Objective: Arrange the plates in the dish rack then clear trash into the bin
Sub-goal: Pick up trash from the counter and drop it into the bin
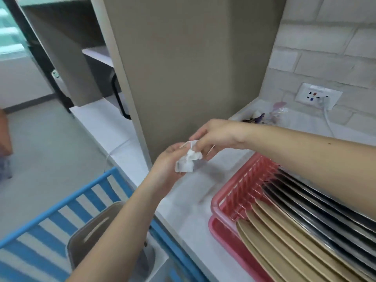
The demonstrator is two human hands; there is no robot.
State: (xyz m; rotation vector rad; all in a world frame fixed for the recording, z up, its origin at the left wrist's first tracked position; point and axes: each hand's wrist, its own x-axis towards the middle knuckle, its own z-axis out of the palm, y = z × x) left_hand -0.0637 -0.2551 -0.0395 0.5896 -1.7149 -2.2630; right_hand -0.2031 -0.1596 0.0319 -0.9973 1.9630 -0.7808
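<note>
A pink dish rack (pixel 240 190) stands on the white counter at the lower right, filled with several upright beige plates (pixel 284 241) and several dark metal plates (pixel 317 202). Above the counter's left end, both hands meet around a crumpled white tissue (pixel 188 159) with thin wooden sticks poking out. My left hand (pixel 164 165) cups the tissue from below. My right hand (pixel 213 135) pinches its top from above, its forearm crossing over the rack. A grey bin (pixel 93 231) with a slotted lid sits on the floor below my left forearm.
A tall beige cabinet panel (pixel 183 68) rises just behind the hands. More small trash (pixel 264 115), purple and clear wrappers, lies at the counter's back corner below a wall socket (pixel 318 95) with a white cable. A blue slatted frame (pixel 67 210) stands left of the bin.
</note>
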